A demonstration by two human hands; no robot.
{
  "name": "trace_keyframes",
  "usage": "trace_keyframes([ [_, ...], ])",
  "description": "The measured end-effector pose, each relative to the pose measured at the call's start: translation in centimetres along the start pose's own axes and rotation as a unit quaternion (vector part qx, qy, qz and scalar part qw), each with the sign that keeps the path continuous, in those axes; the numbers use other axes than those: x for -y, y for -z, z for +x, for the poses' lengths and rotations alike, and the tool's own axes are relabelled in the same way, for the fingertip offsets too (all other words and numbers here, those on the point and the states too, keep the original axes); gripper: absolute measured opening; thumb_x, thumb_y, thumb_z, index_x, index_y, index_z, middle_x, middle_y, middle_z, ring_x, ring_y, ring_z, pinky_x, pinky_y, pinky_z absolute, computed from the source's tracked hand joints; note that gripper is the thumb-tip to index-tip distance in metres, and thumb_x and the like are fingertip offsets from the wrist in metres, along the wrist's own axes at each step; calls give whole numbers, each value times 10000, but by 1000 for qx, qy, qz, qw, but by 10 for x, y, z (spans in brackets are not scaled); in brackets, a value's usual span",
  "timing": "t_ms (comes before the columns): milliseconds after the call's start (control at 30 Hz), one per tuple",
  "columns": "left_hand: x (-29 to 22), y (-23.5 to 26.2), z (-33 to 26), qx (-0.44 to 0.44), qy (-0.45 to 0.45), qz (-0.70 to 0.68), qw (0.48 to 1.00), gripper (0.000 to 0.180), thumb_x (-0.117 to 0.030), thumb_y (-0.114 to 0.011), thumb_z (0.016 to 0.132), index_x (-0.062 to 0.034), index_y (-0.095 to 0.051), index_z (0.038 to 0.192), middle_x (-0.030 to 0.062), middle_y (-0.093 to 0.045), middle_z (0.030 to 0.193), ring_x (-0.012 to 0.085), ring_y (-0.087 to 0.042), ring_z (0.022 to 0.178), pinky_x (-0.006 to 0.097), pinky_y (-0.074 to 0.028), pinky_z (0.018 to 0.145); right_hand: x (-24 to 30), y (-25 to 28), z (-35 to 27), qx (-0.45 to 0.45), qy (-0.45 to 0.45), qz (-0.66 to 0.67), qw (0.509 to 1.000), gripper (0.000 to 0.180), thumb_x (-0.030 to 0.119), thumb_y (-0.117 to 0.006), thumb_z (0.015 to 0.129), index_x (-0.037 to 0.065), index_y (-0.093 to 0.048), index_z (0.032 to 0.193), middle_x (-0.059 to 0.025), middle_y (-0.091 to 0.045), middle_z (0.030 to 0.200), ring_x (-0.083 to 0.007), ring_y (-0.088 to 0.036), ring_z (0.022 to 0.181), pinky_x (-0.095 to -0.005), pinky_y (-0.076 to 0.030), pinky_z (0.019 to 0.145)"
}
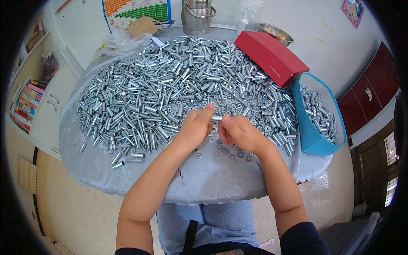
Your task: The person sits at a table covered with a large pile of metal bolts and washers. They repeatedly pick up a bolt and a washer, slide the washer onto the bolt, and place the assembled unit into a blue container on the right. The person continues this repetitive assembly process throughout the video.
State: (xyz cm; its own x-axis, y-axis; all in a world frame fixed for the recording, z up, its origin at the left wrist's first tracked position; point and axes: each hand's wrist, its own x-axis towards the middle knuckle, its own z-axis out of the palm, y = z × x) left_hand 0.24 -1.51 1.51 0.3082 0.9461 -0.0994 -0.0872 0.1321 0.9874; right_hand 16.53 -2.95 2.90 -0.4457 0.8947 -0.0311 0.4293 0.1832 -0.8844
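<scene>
Between my two hands, over the near middle of the table, lies a short shiny metal sleeve anchor (217,118), held level. My left hand (195,128) is closed on its left end, thumb on top. On the other end my right hand (243,132) pinches with thumb and curled fingers. The fingers hide most of the anchor, so whether it has a nut or washer on it cannot be seen. Loose nuts and washers (231,156) lie just beyond and below my hands. Around them spreads a big heap of metal sleeves and bolts (140,91).
A blue fabric bin (312,142) holding metal anchors stands at the right edge. Behind it a red box (272,57) rests on the heap. A steel pot (196,19), a spray bottle (243,21), a metal bowl (290,39) and a plastic bag (123,41) are at the back.
</scene>
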Motion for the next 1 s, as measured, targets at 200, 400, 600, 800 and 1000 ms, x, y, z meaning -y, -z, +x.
trace_keyframes([
  [200,-1,2,2,-23,14,7,1000,491,-400,-403,902,-87,-427,525,-23,-397,476,71,-329,417,244,-260,410,4,-2,-2,30,45,-55,997,635,522,-346,887,11,-564,579,-105,-533,522,-218,-508,502,-341,-407,533],
  [400,-1,1,2,-28,25,1,999,473,-406,-401,901,-91,-427,550,-20,-408,498,66,-328,421,240,-254,409,4,0,-2,43,69,-33,996,642,530,-344,885,9,-558,576,-98,-523,514,-214,-502,494,-334,-403,525],
  [600,-2,2,1,-35,20,40,998,486,-407,-402,900,-84,-423,536,-18,-415,506,76,-343,447,248,-278,436,3,0,-3,59,70,-25,996,645,544,-350,881,17,-551,568,-69,-494,490,-169,-486,482,-313,-389,497],
  [800,3,2,2,-15,-1,30,999,435,-439,-448,869,-113,-473,582,-24,-447,526,59,-334,439,232,-227,409,4,-1,-5,80,65,20,994,634,540,-348,886,21,-539,576,-52,-486,488,-136,-481,479,-282,-384,477],
  [1000,11,5,7,4,1,37,999,424,-422,-439,874,-104,-488,598,-27,-464,548,56,-343,443,231,-223,410,10,2,-6,120,70,74,988,715,616,-273,863,11,-521,575,-40,-481,505,-117,-466,458,-243,-363,450],
])
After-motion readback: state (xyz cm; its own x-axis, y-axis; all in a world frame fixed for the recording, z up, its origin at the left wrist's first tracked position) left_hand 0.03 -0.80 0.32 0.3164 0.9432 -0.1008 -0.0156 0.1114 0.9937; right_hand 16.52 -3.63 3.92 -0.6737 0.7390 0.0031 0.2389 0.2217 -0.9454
